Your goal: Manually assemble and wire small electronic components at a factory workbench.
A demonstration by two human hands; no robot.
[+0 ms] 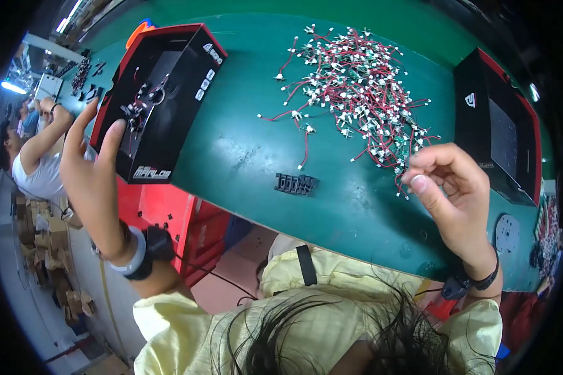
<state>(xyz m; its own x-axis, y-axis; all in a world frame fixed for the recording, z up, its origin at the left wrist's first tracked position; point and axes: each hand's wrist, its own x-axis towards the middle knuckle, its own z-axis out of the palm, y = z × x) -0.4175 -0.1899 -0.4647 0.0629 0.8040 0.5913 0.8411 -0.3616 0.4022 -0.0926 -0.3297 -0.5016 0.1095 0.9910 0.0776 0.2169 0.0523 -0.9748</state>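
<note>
My left hand [92,165] is over the near-left side of an open black box [184,103] with a red rim. Its thumb and index finger are spread apart. Several small white-and-dark parts [134,112] and a dark ring-shaped piece lie in the box near the fingertips. At the near edge of a pile of small white connectors on red wires [363,81], my right hand [453,187] pinches a red wire lead [401,185] between thumb and index finger. Its other fingers are curled. On the green table [244,169], a row of small black plastic parts [296,184] lies between my hands.
Another open black box [491,115] with a red rim stands at the right. A grey disc [507,233] lies near the right table edge. Below the left box is a red bin [169,219]. Another person [37,147] sits at the far left.
</note>
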